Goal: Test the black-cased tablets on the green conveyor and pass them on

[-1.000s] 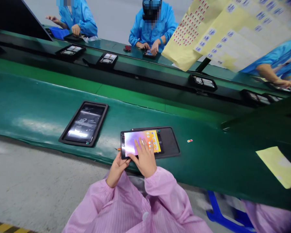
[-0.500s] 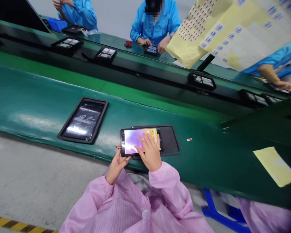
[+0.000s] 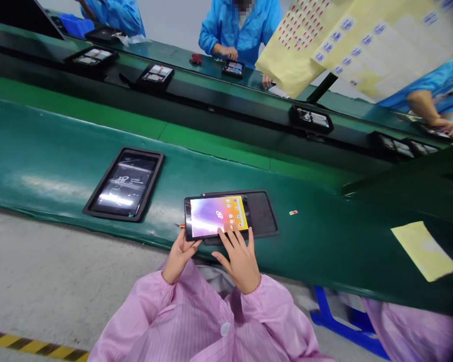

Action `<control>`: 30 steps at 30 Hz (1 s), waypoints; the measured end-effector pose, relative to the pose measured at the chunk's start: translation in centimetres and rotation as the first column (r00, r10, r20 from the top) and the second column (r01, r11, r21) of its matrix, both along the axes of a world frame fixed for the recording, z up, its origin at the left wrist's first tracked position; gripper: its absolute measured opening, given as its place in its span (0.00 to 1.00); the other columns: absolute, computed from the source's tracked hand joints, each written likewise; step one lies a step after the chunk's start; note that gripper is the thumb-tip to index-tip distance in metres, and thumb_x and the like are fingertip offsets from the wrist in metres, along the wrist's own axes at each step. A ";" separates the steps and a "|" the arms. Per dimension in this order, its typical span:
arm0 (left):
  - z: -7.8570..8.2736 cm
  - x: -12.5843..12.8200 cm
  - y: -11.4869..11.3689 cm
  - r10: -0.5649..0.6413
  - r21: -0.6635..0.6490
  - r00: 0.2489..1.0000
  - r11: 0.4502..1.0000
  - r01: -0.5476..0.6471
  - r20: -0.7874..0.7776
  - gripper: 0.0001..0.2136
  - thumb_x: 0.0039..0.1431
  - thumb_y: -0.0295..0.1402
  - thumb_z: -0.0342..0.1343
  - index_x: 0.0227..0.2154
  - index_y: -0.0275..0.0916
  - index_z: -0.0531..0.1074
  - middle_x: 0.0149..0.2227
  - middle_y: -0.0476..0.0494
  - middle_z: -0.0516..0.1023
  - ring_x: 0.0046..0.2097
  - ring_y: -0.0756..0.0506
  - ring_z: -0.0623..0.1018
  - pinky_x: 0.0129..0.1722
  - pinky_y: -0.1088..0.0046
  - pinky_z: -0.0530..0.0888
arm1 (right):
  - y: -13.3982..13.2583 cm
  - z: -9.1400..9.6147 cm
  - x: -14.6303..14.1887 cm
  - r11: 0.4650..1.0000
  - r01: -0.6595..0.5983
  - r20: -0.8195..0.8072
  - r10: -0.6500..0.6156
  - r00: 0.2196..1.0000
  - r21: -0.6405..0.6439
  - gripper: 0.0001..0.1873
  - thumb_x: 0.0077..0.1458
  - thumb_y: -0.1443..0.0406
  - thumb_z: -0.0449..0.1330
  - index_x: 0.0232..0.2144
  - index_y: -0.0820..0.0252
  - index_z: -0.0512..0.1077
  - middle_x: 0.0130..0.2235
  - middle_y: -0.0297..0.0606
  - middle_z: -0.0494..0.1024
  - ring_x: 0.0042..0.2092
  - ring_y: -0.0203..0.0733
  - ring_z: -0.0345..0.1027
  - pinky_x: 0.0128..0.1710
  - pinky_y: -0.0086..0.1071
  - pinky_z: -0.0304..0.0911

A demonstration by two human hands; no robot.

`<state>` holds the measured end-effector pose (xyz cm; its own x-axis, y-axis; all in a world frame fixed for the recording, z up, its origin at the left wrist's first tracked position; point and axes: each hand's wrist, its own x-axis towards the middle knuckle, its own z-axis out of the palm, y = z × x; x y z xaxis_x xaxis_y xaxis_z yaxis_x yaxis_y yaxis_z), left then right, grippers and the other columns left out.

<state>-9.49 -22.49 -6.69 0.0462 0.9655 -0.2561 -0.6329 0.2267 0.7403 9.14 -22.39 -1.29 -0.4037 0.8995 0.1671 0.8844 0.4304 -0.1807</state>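
A lit tablet (image 3: 207, 216) with a purple and yellow home screen lies tilted partly over a black tray (image 3: 263, 213) near the bench's front edge. My left hand (image 3: 179, 256) grips the tablet's lower left corner, thumb at the near edge and fingers underneath. An orange strip (image 3: 181, 225) sticks out at the tablet's left side. Spread and stretched out, the fingers of my right hand (image 3: 241, 256) reach over the near right edge of the screen. To the left, a second tablet (image 3: 126, 183) with a dark, film-covered screen sits in its own black tray (image 3: 92, 201).
On the green bench (image 3: 317, 251) are a small coloured sticker (image 3: 293, 212) and a yellow sheet (image 3: 425, 250). Beyond a gap runs a dark line carrying several trays with opened devices (image 3: 156, 74). Co-workers in blue sit opposite. Yellow label sheets (image 3: 294, 45) hang at upper right.
My right hand has slid down and toward me across the screen, uncovering the icons and logo. My left hand keeps its hold. Across the line, a co-worker's hand has moved away from a device.
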 end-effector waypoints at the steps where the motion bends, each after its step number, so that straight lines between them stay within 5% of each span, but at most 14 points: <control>1: 0.0 0.0 0.0 -0.004 0.006 1.000 1.000 0.004 -0.003 0.28 0.49 0.26 0.64 0.54 0.41 0.64 0.56 0.42 0.72 0.58 0.42 0.71 0.63 0.61 0.62 | 0.2 0.2 0.0 1.000 -0.002 -0.013 0.002 1.000 0.002 0.30 0.62 0.47 0.46 0.59 0.57 0.64 0.62 0.43 0.65 0.62 0.52 0.58 0.65 0.57 0.33; 8: -0.7 0.0 -0.1 0.010 -0.004 0.999 1.000 -0.010 -0.035 0.29 0.49 0.26 0.65 0.55 0.43 0.63 0.59 0.41 0.68 0.59 0.43 0.70 0.59 0.67 0.66 | 5.2 0.6 -4.5 0.998 -0.053 -0.053 0.052 0.997 -0.022 0.32 0.62 0.47 0.44 0.60 0.60 0.62 0.63 0.47 0.62 0.65 0.54 0.52 0.64 0.59 0.34; 12: -0.9 -0.2 -0.2 0.004 -0.037 0.997 0.999 -0.006 -0.073 0.29 0.48 0.29 0.66 0.53 0.42 0.63 0.58 0.39 0.69 0.57 0.42 0.72 0.58 0.65 0.68 | 5.2 0.3 -6.7 0.997 -0.014 -0.021 0.013 1.000 -0.073 0.37 0.61 0.46 0.44 0.62 0.66 0.58 0.65 0.51 0.57 0.65 0.58 0.50 0.64 0.60 0.36; 21: 0.3 0.0 -0.1 -0.010 -0.039 1.000 0.999 0.009 -0.014 0.31 0.45 0.29 0.68 0.54 0.45 0.65 0.56 0.41 0.72 0.58 0.40 0.71 0.62 0.60 0.62 | 0.1 1.2 -4.7 0.990 -0.072 -0.068 0.063 0.996 -0.124 0.32 0.61 0.47 0.47 0.60 0.59 0.62 0.63 0.45 0.63 0.64 0.54 0.54 0.65 0.59 0.35; 30: -0.2 0.1 -0.1 0.037 -0.051 0.998 0.998 -0.039 -0.053 0.31 0.46 0.26 0.66 0.54 0.42 0.64 0.57 0.41 0.71 0.59 0.41 0.70 0.63 0.58 0.62 | 7.0 0.8 -2.6 0.993 0.098 -0.096 -0.104 0.990 -0.059 0.30 0.64 0.50 0.44 0.59 0.61 0.64 0.63 0.48 0.62 0.64 0.55 0.53 0.64 0.61 0.30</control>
<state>-9.38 -22.62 -6.85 -0.0049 0.9517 -0.3071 -0.6030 0.2421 0.7601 6.56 -15.36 -0.46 -0.2943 0.9436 0.1519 0.8993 0.3272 -0.2900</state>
